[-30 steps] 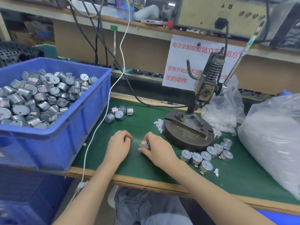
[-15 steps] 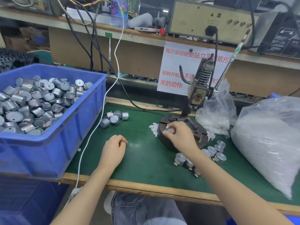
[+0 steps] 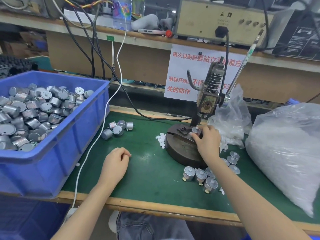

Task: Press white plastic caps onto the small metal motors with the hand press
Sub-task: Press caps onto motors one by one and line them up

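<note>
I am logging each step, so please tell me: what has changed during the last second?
The right hand carried the motor it grips from the green mat, beside the left hand, up onto the hand press base. The left hand stayed curled on the mat; blue bin and capped motors unmoved.

The left hand [image 3: 116,161] and the right hand [image 3: 208,142] are bare, with short, plain nails on the fingers [image 3: 194,135]. The left forearm [image 3: 83,210] and the right forearm [image 3: 251,201] are bare too, uncovered down to the bottom edge of the view. The lap wears faded, creased blue-grey denim jeans [image 3: 152,227]. A pale rounded shape [image 3: 113,221] beside them is too unclear to name.
</note>
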Tool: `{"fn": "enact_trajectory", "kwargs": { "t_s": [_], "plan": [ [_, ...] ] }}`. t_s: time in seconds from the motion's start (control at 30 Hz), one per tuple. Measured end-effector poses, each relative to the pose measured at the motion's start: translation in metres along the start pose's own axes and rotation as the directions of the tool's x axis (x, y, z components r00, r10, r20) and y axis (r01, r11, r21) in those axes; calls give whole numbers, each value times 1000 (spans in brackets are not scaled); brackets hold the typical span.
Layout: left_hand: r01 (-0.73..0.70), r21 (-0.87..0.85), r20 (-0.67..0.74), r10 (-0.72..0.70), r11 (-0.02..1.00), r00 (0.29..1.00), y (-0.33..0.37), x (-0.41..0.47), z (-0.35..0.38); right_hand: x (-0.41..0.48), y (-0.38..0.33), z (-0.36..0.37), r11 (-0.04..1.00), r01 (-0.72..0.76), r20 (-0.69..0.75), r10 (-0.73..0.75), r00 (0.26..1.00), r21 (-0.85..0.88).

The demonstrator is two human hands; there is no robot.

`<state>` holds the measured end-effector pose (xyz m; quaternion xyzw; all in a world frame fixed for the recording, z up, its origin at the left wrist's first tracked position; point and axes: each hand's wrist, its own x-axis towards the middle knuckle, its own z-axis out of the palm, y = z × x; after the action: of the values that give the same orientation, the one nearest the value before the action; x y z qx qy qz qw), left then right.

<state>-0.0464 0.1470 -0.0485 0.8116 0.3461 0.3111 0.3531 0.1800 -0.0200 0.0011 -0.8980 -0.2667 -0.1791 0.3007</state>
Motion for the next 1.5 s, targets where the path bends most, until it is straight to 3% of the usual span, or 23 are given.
{"fn": "enact_trajectory", "kwargs": {
  "t_s": [0.27, 0.33, 0.43, 0.57, 0.73, 0.93, 1.2, 1.5],
  "plan": [
    [-5, 61, 39, 3, 998, 999, 1, 1, 2, 6, 4, -4, 998, -9, 113, 2, 994, 60],
    [-9, 61, 42, 7, 998, 999, 1, -1, 1, 5, 3, -8, 977, -57, 169, 22, 985, 206],
    [-33, 89, 60, 27, 995, 998, 0, -1, 1, 3, 0, -18, 829, -172, 121, 127, 985, 532],
    [-79, 217, 82, 62, 973, 995, 4, -2, 3, 27, -9, -49, 629, -173, -34, 302, 953, 758],
    [-98, 287, 86, 76, 953, 993, 7, -4, 4, 72, -35, -97, 561, -129, -30, 265, 964, 818],
    [-93, 293, 90, 69, 952, 994, 7, -4, 3, 104, -62, -136, 413, -228, 94, 320, 943, 881],
    [-98, 314, 81, 76, 944, 994, 7, -3, 4, 46, -38, -134, 446, -66, -18, 181, 983, 893],
    [-107, 317, 71, 89, 942, 993, 6, -3, 5, 47, -46, -126, 356, -46, -52, 262, 964, 933]
  ]
}}
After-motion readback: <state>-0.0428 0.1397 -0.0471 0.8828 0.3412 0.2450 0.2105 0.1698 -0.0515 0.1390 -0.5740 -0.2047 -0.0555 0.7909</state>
